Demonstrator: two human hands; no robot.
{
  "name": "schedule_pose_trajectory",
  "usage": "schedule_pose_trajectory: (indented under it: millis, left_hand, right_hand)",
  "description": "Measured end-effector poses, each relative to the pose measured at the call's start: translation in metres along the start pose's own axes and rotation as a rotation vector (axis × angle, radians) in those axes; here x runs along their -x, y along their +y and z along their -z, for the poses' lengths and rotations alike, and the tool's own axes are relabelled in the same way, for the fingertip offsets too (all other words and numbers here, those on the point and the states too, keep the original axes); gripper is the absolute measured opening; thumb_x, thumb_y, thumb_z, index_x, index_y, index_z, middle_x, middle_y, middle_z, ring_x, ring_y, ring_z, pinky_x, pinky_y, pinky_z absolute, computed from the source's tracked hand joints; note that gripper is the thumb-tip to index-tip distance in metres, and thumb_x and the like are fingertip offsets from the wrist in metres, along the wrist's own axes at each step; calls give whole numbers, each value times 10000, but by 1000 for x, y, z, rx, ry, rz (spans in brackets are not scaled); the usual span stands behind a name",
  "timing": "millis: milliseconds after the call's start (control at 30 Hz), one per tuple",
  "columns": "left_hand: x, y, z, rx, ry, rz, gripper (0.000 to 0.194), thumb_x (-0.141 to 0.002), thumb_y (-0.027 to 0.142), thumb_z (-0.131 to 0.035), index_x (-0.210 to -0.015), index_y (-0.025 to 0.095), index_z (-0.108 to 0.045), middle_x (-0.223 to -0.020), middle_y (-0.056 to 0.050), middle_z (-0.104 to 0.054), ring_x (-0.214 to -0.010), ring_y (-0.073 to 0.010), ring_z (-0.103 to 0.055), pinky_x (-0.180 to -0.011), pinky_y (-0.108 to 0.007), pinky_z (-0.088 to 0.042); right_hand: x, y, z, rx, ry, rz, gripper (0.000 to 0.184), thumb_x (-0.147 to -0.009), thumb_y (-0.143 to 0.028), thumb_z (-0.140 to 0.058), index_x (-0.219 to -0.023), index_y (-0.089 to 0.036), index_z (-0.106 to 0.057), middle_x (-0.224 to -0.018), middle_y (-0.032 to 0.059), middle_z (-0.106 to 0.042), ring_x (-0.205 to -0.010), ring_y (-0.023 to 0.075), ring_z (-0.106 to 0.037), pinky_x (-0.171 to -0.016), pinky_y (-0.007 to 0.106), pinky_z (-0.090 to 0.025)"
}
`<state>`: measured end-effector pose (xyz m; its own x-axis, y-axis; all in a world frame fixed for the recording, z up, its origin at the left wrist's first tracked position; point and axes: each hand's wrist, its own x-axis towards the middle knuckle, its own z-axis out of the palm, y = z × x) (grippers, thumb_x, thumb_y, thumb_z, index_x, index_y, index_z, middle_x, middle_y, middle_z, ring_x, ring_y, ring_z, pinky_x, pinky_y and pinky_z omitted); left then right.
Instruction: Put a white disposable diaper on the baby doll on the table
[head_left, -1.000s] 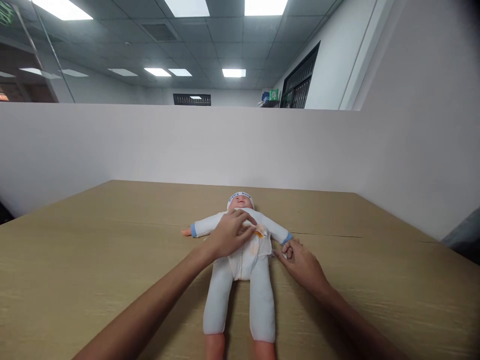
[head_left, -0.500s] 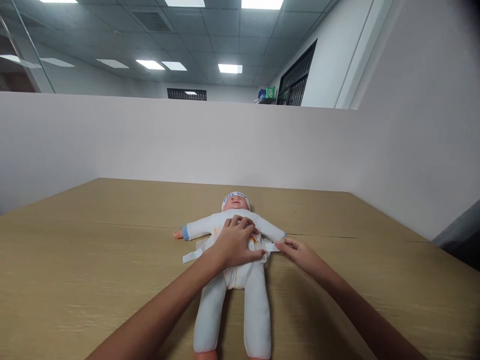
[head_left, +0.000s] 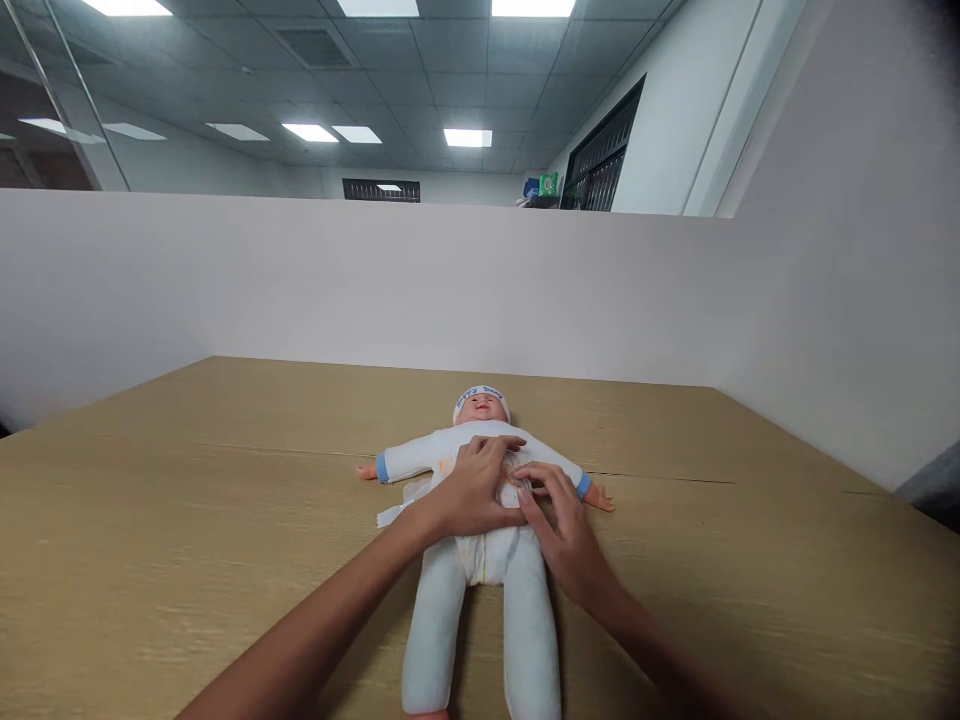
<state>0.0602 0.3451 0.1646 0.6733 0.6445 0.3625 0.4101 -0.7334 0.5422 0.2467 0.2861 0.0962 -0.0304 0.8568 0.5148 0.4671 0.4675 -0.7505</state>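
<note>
A baby doll in white clothes with blue cuffs lies on its back, head away from me, arms spread. Around its hips is a white diaper with printed marks on the front. My left hand lies spread over the diaper's front at the belly, holding nothing. Close beside it, my right hand pinches the diaper's right-side tab against the front panel; the fingers partly cover it. On the left, the other tab sticks out loose beside the doll's hip.
The doll lies on a wide wood-coloured table with a seam across it. A white partition rises behind the far edge, and a pale wall stands at the right. Something dark shows past the right edge.
My right hand has brought the right-side tab inward from beside the hip onto the diaper's front. My left hand stays on the belly. The view has shifted slightly.
</note>
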Motion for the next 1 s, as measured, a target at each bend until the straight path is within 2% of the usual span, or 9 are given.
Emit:
schedule_pose_trajectory:
  millis: [133, 233, 400, 500, 567, 700, 767, 833, 1000]
  left_hand:
    - [24, -6, 19, 185, 74, -70, 503, -1023, 484, -698, -1453, 250, -585, -1544, -129, -604, -1459, -317, -526, -1235, -494, -429]
    - [58, -19, 31, 94, 81, -114, 328, -1115, 393, -543, -1398, 279, -664, -1496, -93, -658, -1448, -282, -545, -1248, -461, -410]
    - [114, -54, 51, -185, 76, -21, 346, -1113, 392, -492, -1355, 285, -716, -1351, -100, -747, -1288, -312, -628, -1157, -475, -423]
    - [128, -68, 60, -362, -73, -10, 387, -1117, 427, -441, -1039, 257, -779, -1038, -121, -790, -1084, -329, -658, -1111, -509, -399]
    - [130, -72, 61, -425, -101, 13, 447, -1126, 449, -414, -888, 240, -730, -931, -124, -765, -1014, -326, -654, -1092, -513, -393]
    - [131, -74, 47, -439, 108, 241, 347, -1085, 518, -487, -1042, 214, -649, -1114, -151, -733, -1108, -356, -626, -1026, -499, -427]
    - [132, -77, 40, -415, 158, 368, 339, -1024, 540, -566, -1049, 206, -613, -1149, -162, -709, -1136, -378, -610, -1001, -501, -433]
    - [132, -82, 38, -290, 136, 469, 326, -944, 536, -647, -963, 214, -599, -1066, -134, -712, -1067, -366, -615, -986, -495, -424]
    - [117, -99, 47, 81, 117, 597, 330, -841, 532, -630, -737, 231, -540, -749, -19, -607, -762, -235, -544, -748, -361, -400]
  right_hand:
    - [19, 2, 13, 173, -217, 299, 605, -1125, -398, -472, -1713, -322, -349, -1755, 54, -396, -1642, 293, -330, -1360, 521, -284]
    - [19, 14, 17, 192, -273, 331, 636, -1140, -382, -422, -1751, -336, -253, -1791, 23, -334, -1672, 277, -278, -1376, 529, -255]
    - [15, 13, 16, 188, -231, 345, 597, -1146, -355, -393, -1734, -316, -296, -1771, 39, -375, -1657, 284, -310, -1371, 556, -242]
    - [4, -14, 9, 210, -146, 369, 483, -1144, -330, -429, -1626, -314, -462, -1671, 59, -516, -1577, 288, -427, -1312, 538, -323]
    - [-10, -36, -1, 245, -99, 390, 324, -1133, -319, -483, -1429, -299, -612, -1483, 70, -664, -1421, 286, -556, -1219, 500, -404]
    - [-44, -65, -28, 344, -145, 329, 117, -1082, -336, -569, -1027, -244, -617, -1060, 67, -711, -1018, 262, -629, -942, 421, -473]
    - [-56, -68, -41, 402, -179, 239, 150, -1024, -339, -627, -943, -242, -547, -952, 45, -673, -913, 246, -605, -813, 376, -439]
    - [-63, -64, -50, 471, -194, 155, 216, -959, -340, -670, -886, -247, -489, -885, 25, -643, -857, 235, -584, -723, 344, -373]
    - [-66, -54, -57, 531, -207, 95, 296, -900, -353, -681, -812, -251, -417, -793, 1, -587, -761, 210, -526, -641, 327, -240]
